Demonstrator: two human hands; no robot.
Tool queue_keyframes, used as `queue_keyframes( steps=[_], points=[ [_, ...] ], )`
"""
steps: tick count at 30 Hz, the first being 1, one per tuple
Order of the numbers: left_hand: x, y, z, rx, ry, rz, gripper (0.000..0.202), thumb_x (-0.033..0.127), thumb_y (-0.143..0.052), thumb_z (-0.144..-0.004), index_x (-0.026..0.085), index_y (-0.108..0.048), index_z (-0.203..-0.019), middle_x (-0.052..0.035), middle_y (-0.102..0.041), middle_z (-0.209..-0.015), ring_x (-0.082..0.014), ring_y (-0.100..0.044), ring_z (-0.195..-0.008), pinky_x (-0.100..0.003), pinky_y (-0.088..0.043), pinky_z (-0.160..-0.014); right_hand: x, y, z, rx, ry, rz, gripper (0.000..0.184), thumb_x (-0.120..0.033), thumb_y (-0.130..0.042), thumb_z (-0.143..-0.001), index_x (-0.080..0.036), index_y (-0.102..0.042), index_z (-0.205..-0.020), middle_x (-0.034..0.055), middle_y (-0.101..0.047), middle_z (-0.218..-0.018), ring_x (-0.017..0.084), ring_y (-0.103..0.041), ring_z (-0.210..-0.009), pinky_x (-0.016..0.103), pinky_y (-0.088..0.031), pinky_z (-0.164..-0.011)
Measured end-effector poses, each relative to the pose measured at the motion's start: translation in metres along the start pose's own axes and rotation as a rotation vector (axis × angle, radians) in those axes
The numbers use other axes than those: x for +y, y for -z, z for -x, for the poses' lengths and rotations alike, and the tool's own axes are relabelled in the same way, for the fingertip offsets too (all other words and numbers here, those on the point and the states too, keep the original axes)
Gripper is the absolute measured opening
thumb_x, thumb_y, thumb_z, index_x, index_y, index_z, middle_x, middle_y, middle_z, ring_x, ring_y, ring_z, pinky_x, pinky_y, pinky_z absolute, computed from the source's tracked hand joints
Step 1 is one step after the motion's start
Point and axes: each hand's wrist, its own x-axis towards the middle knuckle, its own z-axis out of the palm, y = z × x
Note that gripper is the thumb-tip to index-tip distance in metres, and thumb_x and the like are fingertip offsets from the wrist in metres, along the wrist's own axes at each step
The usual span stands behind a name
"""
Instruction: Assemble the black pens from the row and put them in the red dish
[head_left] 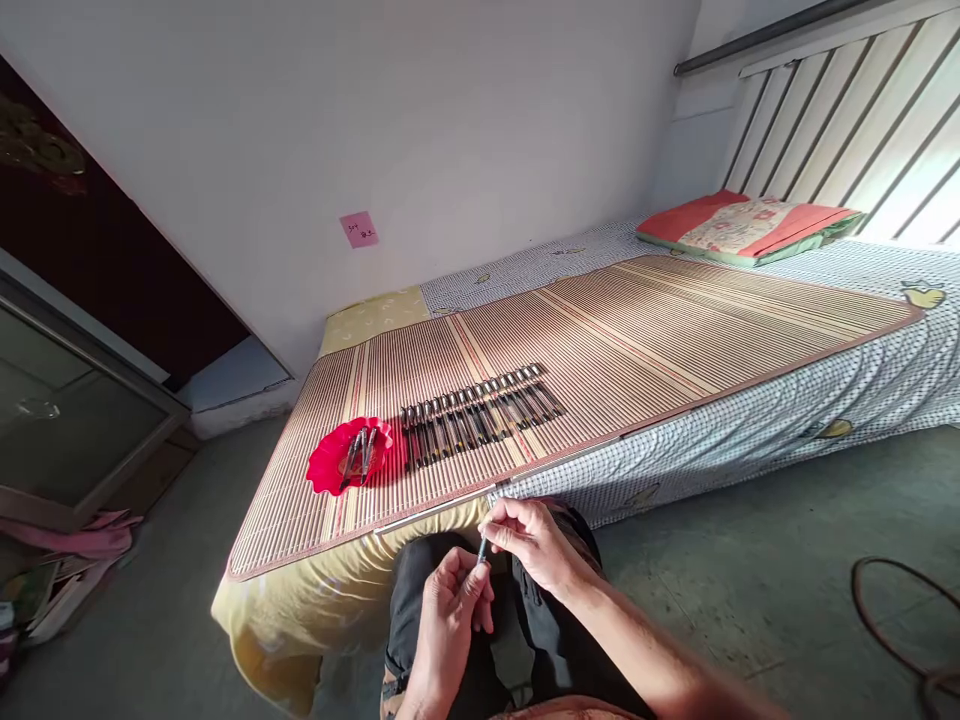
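Over my lap, both hands hold a slim, pale pen [482,548], tilted between them. My left hand [455,595] is closed round its lower part. My right hand [530,540] pinches its upper end with thumb and fingers, which partly hide the tip. Beyond my hands, a row of several black-and-clear pens [480,415] lies side by side on the bamboo mat [600,340]. Left of that row stands a red bowl [325,465] with a wavy rim. Several more pens or pen parts [360,455] rest inside it.
The mat covers a bed with a checked sheet [675,455] and a yellow cloth [300,610]. A folded red floral quilt [750,225] lies at the far right. A pink note [359,230] is on the wall. A cable [862,610] curls on the floor at right.
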Motion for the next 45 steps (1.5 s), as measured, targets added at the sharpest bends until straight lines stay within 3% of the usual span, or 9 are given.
queue_keyframes(
  steps=[4, 11, 17, 23, 29, 32, 35, 40, 45],
  points=[
    [0.004, 0.001, 0.004, -0.226, 0.169, 0.199, 0.05, 0.065, -0.072, -0.087, 0.015, -0.067, -0.08, 0.0015, -0.054, -0.054, -0.0062, -0.036, -0.043, -0.021, -0.025, -0.044, -0.006, 0.003, 0.002, -0.068, -0.033, -0.066, 0.032, -0.052, -0.079, -0.084, -0.021, -0.072, -0.079, -0.0001, -0.067, -0.074, 0.017, -0.063, -0.07, 0.031, -0.051, -0.073],
    [-0.002, -0.002, 0.002, -0.039, 0.055, 0.09, 0.05, 0.059, -0.085, -0.077, 0.019, -0.055, -0.076, 0.0083, -0.044, -0.058, -0.0026, -0.03, -0.041, -0.02, -0.017, -0.043, -0.007, 0.007, 0.003, -0.01, -0.033, -0.038, 0.036, -0.054, -0.08, -0.082, -0.02, -0.071, -0.076, -0.0009, -0.064, -0.07, 0.016, -0.061, -0.068, 0.031, -0.05, -0.073],
    [0.003, -0.002, 0.005, -0.249, 0.274, 0.362, 0.052, 0.065, -0.078, -0.081, 0.015, -0.066, -0.082, 0.0044, -0.046, -0.054, -0.0057, -0.031, -0.044, -0.023, -0.021, -0.047, -0.016, 0.009, 0.002, -0.094, -0.054, -0.104, 0.038, -0.057, -0.077, -0.085, -0.019, -0.074, -0.081, 0.0025, -0.071, -0.082, 0.017, -0.063, -0.077, 0.032, -0.051, -0.079],
    [-0.004, -0.003, 0.001, -0.078, 0.108, 0.192, 0.05, 0.057, -0.089, -0.074, 0.019, -0.057, -0.078, 0.0087, -0.041, -0.059, -0.0031, -0.023, -0.044, -0.022, -0.011, -0.044, -0.014, 0.01, 0.003, -0.066, -0.049, -0.057, 0.04, -0.058, -0.076, -0.086, -0.019, -0.076, -0.082, 0.0024, -0.069, -0.076, 0.017, -0.061, -0.073, 0.031, -0.05, -0.075],
    [-0.006, -0.003, 0.006, -0.287, 0.35, 0.457, 0.054, 0.065, -0.082, -0.078, 0.015, -0.061, -0.077, 0.0059, -0.045, -0.054, -0.004, -0.029, -0.043, -0.022, -0.018, -0.046, -0.018, 0.013, 0.005, -0.158, -0.023, -0.097, 0.036, -0.055, -0.071, -0.092, -0.02, -0.079, -0.086, 0.0032, -0.073, -0.084, 0.018, -0.06, -0.079, 0.032, -0.048, -0.081],
    [-0.006, -0.003, 0.005, -0.195, 0.254, 0.383, 0.051, 0.061, -0.084, -0.078, 0.015, -0.062, -0.085, 0.0069, -0.046, -0.058, -0.0038, -0.028, -0.046, -0.021, -0.017, -0.046, -0.021, 0.015, 0.006, -0.167, -0.028, -0.085, 0.037, -0.056, -0.069, -0.093, -0.021, -0.08, -0.087, 0.0034, -0.073, -0.085, 0.018, -0.059, -0.079, 0.032, -0.048, -0.08],
    [-0.006, -0.004, 0.004, -0.098, 0.171, 0.294, 0.052, 0.056, -0.09, -0.073, 0.018, -0.055, -0.079, 0.0098, -0.041, -0.057, -0.002, -0.021, -0.044, -0.02, -0.011, -0.045, -0.019, 0.016, 0.006, -0.154, -0.035, -0.073, 0.038, -0.056, -0.068, -0.093, -0.021, -0.081, -0.088, 0.0034, -0.072, -0.085, 0.018, -0.059, -0.079, 0.031, -0.047, -0.079],
    [-0.01, -0.003, 0.005, -0.209, 0.34, 0.46, 0.053, 0.062, -0.084, -0.078, 0.015, -0.06, -0.077, 0.008, -0.044, -0.054, -0.0005, -0.021, -0.04, -0.019, -0.013, -0.043, -0.005, 0.015, 0.005, -0.149, -0.068, -0.207, 0.031, -0.051, -0.072, -0.09, -0.021, -0.08, -0.091, 0.004, -0.074, -0.089, 0.017, -0.059, -0.078, 0.029, -0.045, -0.075],
    [-0.014, -0.003, 0.003, -0.189, 0.299, 0.479, 0.05, 0.056, -0.088, -0.076, 0.014, -0.062, -0.083, 0.0101, -0.042, -0.055, 0.0004, -0.015, -0.04, -0.018, -0.01, -0.041, -0.004, 0.016, 0.007, -0.083, -0.07, -0.199, 0.029, -0.05, -0.075, -0.087, -0.022, -0.081, -0.09, 0.0038, -0.075, -0.087, 0.017, -0.06, -0.078, 0.029, -0.045, -0.074]
  ],
)
